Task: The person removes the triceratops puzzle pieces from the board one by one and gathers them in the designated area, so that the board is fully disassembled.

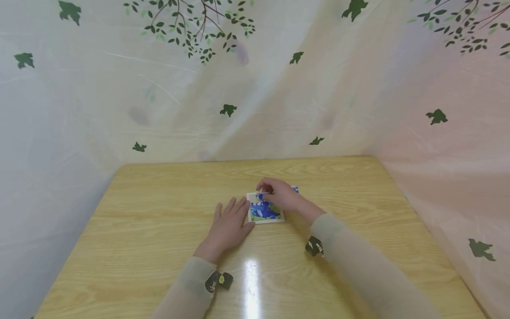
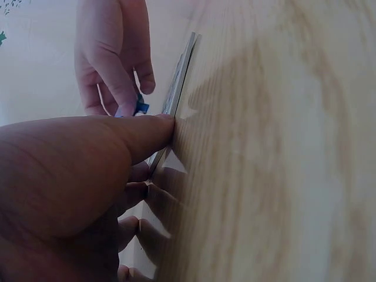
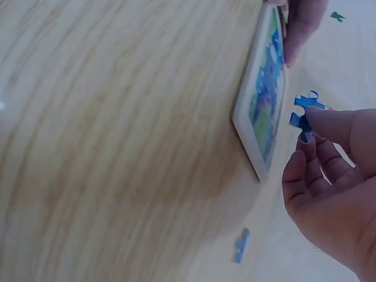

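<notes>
A small framed jigsaw puzzle with a blue and green picture lies flat on the table. My right hand is above its upper part, and in the right wrist view its thumb and fingers pinch a blue jigsaw piece just off the board. My left hand lies on the table with fingers spread, its thumb and fingertips touching the puzzle's left edge. Another blue jigsaw piece lies on the table to the right of the board, partly hidden behind my right hand in the head view.
The wooden table has a light glare near its front. A pale curtain printed with leaves hangs behind and on both sides. Each sleeve carries a dark wrist device.
</notes>
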{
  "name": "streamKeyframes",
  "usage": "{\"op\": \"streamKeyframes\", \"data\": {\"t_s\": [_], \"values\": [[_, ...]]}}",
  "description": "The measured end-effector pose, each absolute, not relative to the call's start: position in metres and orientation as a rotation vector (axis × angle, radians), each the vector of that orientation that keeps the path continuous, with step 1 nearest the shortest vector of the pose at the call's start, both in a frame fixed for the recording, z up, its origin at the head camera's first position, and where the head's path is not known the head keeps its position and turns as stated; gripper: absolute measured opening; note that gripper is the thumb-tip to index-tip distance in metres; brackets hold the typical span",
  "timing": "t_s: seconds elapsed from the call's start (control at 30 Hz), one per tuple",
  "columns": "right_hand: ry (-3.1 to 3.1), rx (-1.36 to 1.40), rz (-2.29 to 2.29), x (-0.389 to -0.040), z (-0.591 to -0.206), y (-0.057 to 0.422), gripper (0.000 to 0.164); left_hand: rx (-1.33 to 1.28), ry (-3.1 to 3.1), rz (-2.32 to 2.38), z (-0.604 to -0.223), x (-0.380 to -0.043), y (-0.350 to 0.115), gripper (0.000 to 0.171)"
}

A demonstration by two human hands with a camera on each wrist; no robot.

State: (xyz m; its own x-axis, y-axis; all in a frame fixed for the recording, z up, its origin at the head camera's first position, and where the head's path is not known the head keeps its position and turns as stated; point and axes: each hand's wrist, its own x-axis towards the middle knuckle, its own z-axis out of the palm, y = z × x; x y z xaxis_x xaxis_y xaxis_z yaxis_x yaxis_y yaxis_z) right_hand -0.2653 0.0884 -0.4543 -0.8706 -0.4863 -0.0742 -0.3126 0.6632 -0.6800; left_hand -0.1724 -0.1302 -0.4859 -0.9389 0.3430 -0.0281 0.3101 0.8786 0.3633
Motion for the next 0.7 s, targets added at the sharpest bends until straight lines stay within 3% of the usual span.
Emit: {"op": "streamKeyframes", "data": {"t_s": [0.4,0.7], "values": [[2.737,-0.548,-1.107,-0.269,-0.436,0.139,0.006,0.522,2.942,0.605,-0.483,-0.173,-0.131,0.070],[2.808,-0.404,-1.039,-0.273,-0.437,0.186,0.011,0.510,2.932,0.566,-0.485,-0.174,-0.133,0.071]]}}
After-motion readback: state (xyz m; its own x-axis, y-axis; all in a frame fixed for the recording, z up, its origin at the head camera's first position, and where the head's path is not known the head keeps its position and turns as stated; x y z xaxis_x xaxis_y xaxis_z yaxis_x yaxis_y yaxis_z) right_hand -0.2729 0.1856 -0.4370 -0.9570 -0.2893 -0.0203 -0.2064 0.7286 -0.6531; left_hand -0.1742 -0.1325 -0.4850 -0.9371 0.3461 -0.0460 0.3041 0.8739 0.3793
